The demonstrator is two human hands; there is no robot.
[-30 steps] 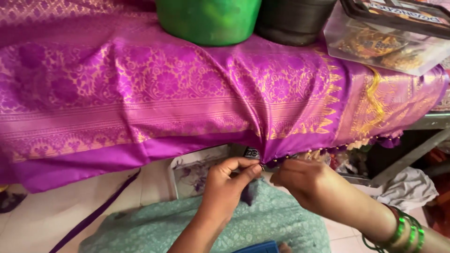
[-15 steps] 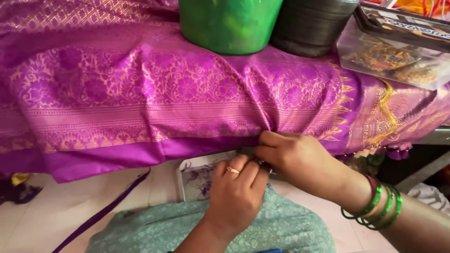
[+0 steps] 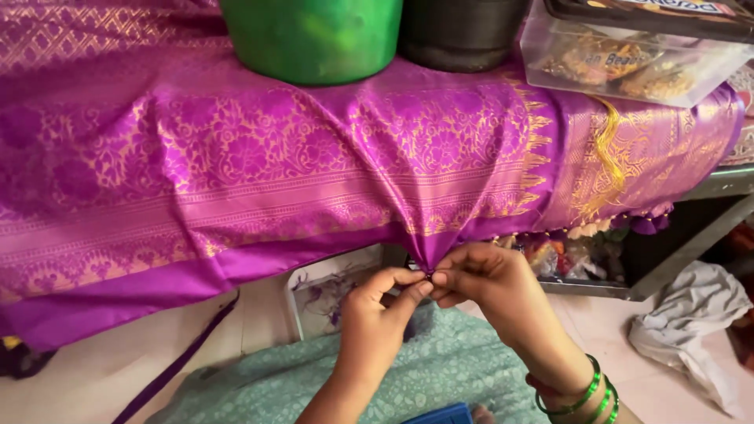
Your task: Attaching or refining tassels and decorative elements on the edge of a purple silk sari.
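Pinching together at the front edge of the counter, the left hand (image 3: 385,310) and right hand (image 3: 491,286) both gripped a gathered point of the purple silk cloth with gold woven patterns (image 3: 314,165), which hung over that edge. A harder downward tug risked dragging the cloth and shifting the green plastic bucket (image 3: 310,35) and clear plastic box (image 3: 628,67) resting on it. Fingertip slippage could have let the gathered fold fall open.
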